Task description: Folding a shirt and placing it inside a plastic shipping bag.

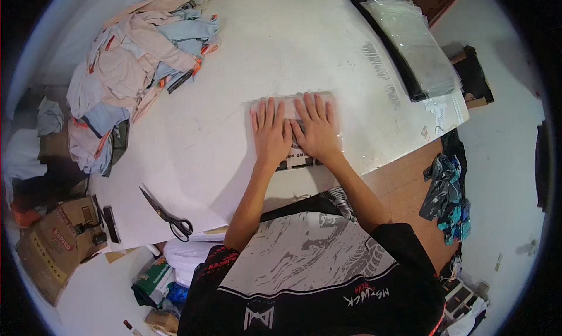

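A folded garment in a clear plastic bag (289, 109) lies flat on the white table (272, 50), close to the edge nearest me. Its printed, dark lower part shows between my wrists. My left hand (270, 132) presses palm down on the left half of the bag. Palm down on the right half rests my right hand (317, 127), with the two thumbs nearly meeting in the middle. On both hands the fingers point away from me and are slightly spread, gripping nothing. Much of the garment is hidden beneath my palms.
Pale pink and blue garments (140, 59) are heaped at the left. Black-handled scissors (169, 215) lie near the front left edge, beside a cardboard box (57, 248). Clear plastic bags (412, 46) are stacked over black sheets (386, 50) at the far right.
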A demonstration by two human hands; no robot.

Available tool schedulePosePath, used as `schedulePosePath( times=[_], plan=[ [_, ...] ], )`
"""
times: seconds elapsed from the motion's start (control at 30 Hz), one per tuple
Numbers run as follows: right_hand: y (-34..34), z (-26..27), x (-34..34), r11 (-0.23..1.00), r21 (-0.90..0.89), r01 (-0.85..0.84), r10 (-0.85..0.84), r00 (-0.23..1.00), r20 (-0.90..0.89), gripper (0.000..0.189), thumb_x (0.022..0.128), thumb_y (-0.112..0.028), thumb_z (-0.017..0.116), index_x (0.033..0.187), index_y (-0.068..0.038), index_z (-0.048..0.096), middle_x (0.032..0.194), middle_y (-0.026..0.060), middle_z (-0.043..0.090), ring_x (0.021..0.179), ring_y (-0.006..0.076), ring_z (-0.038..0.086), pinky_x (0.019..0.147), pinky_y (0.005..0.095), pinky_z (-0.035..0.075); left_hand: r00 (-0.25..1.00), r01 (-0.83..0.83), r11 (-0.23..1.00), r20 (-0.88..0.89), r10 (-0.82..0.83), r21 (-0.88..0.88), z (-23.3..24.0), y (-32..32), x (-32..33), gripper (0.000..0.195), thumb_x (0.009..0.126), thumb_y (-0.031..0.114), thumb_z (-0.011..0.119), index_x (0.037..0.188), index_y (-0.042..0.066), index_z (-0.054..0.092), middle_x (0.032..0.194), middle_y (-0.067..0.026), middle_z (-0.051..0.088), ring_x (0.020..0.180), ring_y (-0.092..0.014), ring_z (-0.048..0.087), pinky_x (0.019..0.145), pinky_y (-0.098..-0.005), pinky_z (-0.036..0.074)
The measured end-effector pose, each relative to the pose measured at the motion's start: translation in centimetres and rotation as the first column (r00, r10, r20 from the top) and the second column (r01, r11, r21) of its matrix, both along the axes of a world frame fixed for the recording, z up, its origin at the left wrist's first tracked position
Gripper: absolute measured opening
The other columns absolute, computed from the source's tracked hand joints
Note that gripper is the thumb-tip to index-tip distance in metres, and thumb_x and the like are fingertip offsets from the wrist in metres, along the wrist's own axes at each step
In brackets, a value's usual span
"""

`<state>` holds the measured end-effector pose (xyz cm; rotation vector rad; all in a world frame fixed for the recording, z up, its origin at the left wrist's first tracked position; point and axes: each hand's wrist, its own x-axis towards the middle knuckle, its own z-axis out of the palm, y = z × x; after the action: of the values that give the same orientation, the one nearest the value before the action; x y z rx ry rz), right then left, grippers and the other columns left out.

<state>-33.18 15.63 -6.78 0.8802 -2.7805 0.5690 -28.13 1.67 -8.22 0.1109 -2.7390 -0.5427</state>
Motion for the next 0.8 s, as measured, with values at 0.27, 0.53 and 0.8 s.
schedulePosePath(
  times=[0.27,0.53,0.8],
  plan=[
    [-0.3,-0.4,-0.1,1.0,-0.016,-0.014,0.013,0.999,-0.048,0.056,0.095,-0.04,0.043,0.139,-0.006,0.046,0.148,0.0205,0.038,0.14,0.0394,0.027,0.115,0.0547,0.013,0.999,-0.037,0.999,-0.017,0.037,-0.029,0.4,0.1,0.1,0.048,0.094,0.025,0.045,0.138,0.004,0.047,0.15,-0.0198,0.034,0.14,-0.038,0.028,0.116,-0.0529,0.015],
    [-0.5,-1.0,-0.6,0.999,0.045,-0.005,0.006,1.0,-0.03,0.058,0.096,-0.042,0.039,0.141,-0.006,0.043,0.149,0.0194,0.037,0.142,0.0377,0.025,0.115,0.0544,0.013,0.998,-0.058,0.998,0.024,0.058,-0.035,-0.2,0.2,-0.4,0.049,0.097,0.027,0.041,0.142,0.007,0.042,0.151,-0.0177,0.032,0.143,-0.036,0.022,0.117,-0.0525,0.011],
    [0.5,-1.5,1.5,0.994,0.005,-0.111,0.11,0.992,0.061,0.061,0.095,-0.041,0.045,0.145,-0.008,0.038,0.151,0.0194,0.034,0.143,0.0385,0.022,0.115,0.0554,0.01,0.997,-0.071,0.997,0.007,0.07,0.022,-0.8,0.3,3.4,0.052,0.095,0.029,0.046,0.142,0.007,0.042,0.151,-0.0203,0.031,0.141,-0.039,0.025,0.116,-0.0531,0.013]
  ],
)
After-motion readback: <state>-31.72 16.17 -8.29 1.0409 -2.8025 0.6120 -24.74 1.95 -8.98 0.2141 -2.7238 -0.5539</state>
